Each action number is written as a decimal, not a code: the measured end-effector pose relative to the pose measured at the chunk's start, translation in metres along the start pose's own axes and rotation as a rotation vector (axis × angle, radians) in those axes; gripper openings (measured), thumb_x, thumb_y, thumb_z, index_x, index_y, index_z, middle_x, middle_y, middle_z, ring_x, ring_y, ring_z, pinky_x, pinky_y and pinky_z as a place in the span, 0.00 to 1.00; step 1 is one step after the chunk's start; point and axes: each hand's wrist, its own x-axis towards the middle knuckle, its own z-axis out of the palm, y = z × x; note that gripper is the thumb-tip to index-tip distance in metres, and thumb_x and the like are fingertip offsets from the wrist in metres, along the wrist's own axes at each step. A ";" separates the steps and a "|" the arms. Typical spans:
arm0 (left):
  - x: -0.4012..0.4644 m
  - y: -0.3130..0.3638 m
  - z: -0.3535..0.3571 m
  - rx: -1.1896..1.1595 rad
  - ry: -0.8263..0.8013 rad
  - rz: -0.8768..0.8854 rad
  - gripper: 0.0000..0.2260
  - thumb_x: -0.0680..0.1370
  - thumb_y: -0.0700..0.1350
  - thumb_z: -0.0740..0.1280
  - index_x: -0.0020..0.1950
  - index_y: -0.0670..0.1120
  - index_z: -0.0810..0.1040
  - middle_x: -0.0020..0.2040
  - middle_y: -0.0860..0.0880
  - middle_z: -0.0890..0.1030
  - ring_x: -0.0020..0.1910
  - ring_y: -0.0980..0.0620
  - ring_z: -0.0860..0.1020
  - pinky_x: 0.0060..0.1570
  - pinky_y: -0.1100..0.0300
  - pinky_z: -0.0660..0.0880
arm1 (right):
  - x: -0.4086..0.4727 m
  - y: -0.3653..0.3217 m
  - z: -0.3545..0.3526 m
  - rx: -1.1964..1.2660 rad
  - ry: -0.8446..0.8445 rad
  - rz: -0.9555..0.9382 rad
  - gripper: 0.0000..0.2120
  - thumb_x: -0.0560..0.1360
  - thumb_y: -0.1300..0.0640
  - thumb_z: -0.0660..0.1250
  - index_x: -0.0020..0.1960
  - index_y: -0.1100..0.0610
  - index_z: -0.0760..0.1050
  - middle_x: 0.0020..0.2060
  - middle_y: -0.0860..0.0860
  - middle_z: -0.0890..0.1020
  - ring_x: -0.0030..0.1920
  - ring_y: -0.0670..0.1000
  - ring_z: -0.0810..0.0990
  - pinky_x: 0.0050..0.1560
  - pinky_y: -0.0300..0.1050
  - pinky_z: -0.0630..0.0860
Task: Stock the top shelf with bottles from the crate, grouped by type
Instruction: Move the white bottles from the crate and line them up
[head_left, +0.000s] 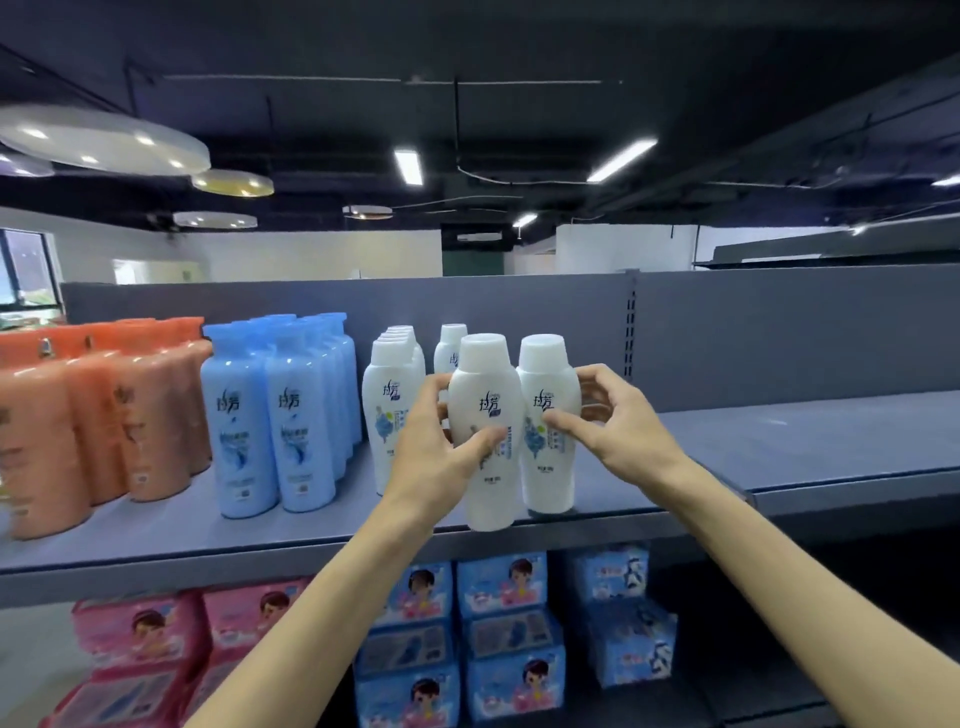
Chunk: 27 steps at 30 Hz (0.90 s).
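Observation:
On the grey top shelf (779, 441) stand orange bottles (78, 426) at the left, blue bottles (280, 410) beside them, then a row of white bottles (387, 395). My left hand (441, 452) grips a white bottle (485, 389) at the shelf's front edge, thumb across its label. Right beside it stands another white bottle (548, 467), which my right hand (613, 421) holds with thumb in front and fingers curled behind. One more white bottle (451, 348) stands behind them. The crate is out of view.
The right part of the top shelf is bare up to an upright post (631, 322). Below, pink packs (156, 639) and blue packs (498, 639) fill the lower shelf. Dark ceiling with lamps overhead.

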 end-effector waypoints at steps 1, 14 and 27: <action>0.003 -0.003 0.001 0.009 0.009 -0.003 0.19 0.73 0.41 0.75 0.56 0.54 0.71 0.49 0.49 0.81 0.45 0.50 0.83 0.41 0.60 0.82 | 0.003 0.006 0.001 0.003 -0.005 0.008 0.17 0.71 0.51 0.77 0.57 0.45 0.75 0.51 0.41 0.84 0.52 0.41 0.82 0.59 0.49 0.79; 0.025 -0.026 -0.011 0.026 0.071 -0.078 0.19 0.72 0.42 0.76 0.58 0.53 0.74 0.50 0.51 0.83 0.42 0.57 0.83 0.37 0.67 0.77 | 0.027 0.051 -0.003 -0.012 -0.167 0.069 0.18 0.67 0.52 0.80 0.54 0.49 0.79 0.50 0.42 0.85 0.51 0.43 0.83 0.56 0.50 0.81; 0.024 -0.036 -0.023 0.048 0.100 -0.069 0.19 0.71 0.40 0.76 0.57 0.52 0.74 0.49 0.51 0.84 0.46 0.52 0.83 0.41 0.62 0.79 | 0.146 0.094 0.076 0.105 -0.323 0.161 0.19 0.68 0.57 0.79 0.56 0.52 0.77 0.51 0.47 0.85 0.55 0.49 0.83 0.50 0.50 0.84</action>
